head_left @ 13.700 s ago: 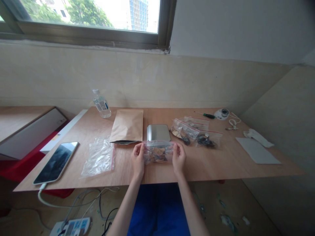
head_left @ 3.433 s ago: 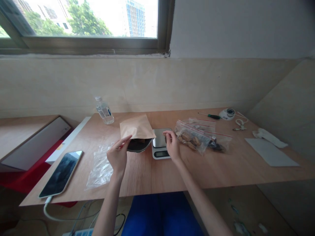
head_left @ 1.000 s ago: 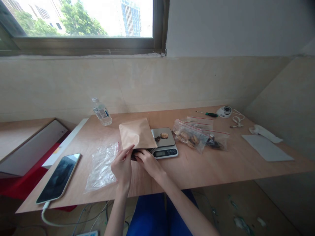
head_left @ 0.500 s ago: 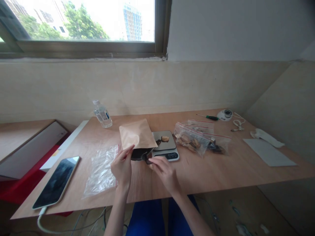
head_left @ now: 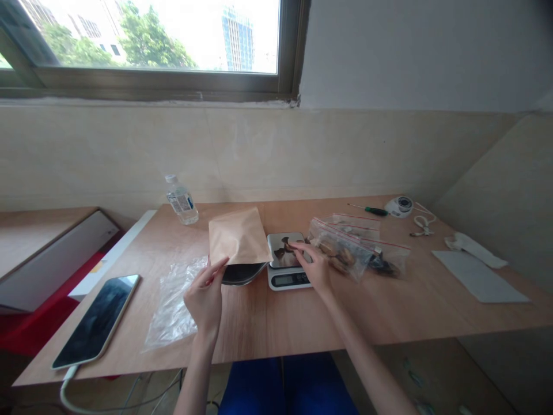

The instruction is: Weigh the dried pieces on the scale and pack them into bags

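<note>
My left hand point(head_left: 206, 293) is closed on the near edge of a brown kraft paper bag point(head_left: 238, 233), thumb on top. The bag's dark-lined mouth point(head_left: 244, 273) gapes toward me. On its right sits a white kitchen scale point(head_left: 275, 282) with a metal plate. Several small dark brown dried pieces point(head_left: 280, 252), perhaps mushroom, lie on the plate. My right hand point(head_left: 315, 266) reaches over the plate from the right, its fingertips pinched at one of these pieces. The fingers partly cover that piece.
Zip bags point(head_left: 341, 248) of dried pieces lie right of the scale. A clear plastic bag point(head_left: 175, 308), a phone point(head_left: 97, 323) on a cable and a water bottle point(head_left: 182, 202) are on the left. Farther right are a screwdriver point(head_left: 375, 211), a dome camera point(head_left: 399, 206) and a white sheet point(head_left: 479, 276).
My right hand has moved from the bag's mouth, where it held a dark dried piece, up and right to the scale plate. That piece is out of its fingers. My left hand keeps the bag.
</note>
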{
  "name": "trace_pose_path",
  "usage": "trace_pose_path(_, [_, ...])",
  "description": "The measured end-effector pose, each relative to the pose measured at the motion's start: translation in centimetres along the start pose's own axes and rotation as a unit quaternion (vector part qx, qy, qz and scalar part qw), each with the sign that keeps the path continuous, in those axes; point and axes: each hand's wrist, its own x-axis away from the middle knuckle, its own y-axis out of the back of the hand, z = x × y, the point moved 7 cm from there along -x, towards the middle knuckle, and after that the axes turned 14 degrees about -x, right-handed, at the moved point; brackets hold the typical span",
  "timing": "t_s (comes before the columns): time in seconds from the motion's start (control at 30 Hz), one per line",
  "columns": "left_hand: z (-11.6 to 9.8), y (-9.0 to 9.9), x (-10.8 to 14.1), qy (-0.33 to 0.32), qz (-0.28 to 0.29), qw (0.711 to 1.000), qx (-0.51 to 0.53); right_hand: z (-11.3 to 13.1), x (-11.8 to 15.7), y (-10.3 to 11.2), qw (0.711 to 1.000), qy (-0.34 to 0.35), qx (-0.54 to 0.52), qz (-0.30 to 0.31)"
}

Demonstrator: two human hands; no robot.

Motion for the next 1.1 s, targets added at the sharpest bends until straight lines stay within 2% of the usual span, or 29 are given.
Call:
trace_pose_path(0.07, [0.0, 0.0, 0.0, -0.005, -0.001, 1.0, -0.003, 0.1, -0.3, 0.5, 1.0, -0.004, 0.0, -0.021])
trace_pose_path(0.13, [0.0, -0.1, 0.0, -0.006, -0.001, 1.0, -0.006, -0.4, -0.6, 0.7, 0.998, -0.041, -0.017, -0.038])
trace_pose_path(0.27, [-0.1, 0.0, -0.1, -0.006, -0.001, 1.0, -0.005, -1.5, -0.8, 0.5, 0.993, -0.106, -0.052, -0.028])
trace_pose_path(0.33, [0.0, 0.1, 0.0, -0.006, 0.0, 1.0, -0.001, -1.6, -0.6, 0.9, 0.993, -0.104, -0.049, -0.035])
trace_pose_path(0.5, [-0.1, 0.1, 0.1, -0.014, 0.009, 1.0, 0.003, -2.6, 0.2, 3.3, 0.991, -0.1, -0.014, -0.091])
trace_pose_path(0.57, [-0.2, -0.1, 0.2, -0.02, 0.013, 1.0, 0.002, -3.2, 0.3, 3.5, 0.992, -0.109, 0.004, -0.068])
trace_pose_path(0.7, [-0.1, -0.4, 0.4, -0.023, 0.015, 1.0, -0.001, -3.2, 0.4, 2.5, 0.994, -0.098, 0.046, 0.003])
trace_pose_path(0.9, [0.1, -0.4, 0.3, -0.013, 0.019, 1.0, 0.004, -0.8, 0.4, 1.6, 0.997, -0.004, 0.061, 0.043])
trace_pose_path(1.03, [-0.1, -0.2, 0.2, -0.021, 0.018, 1.0, 0.001, -0.3, 1.0, 1.1, 0.979, 0.042, 0.156, 0.126])
trace_pose_path(1.1, [-0.2, -0.2, 0.1, -0.021, 0.015, 1.0, -0.002, -0.4, 1.3, 1.1, 0.967, 0.046, 0.204, 0.147])
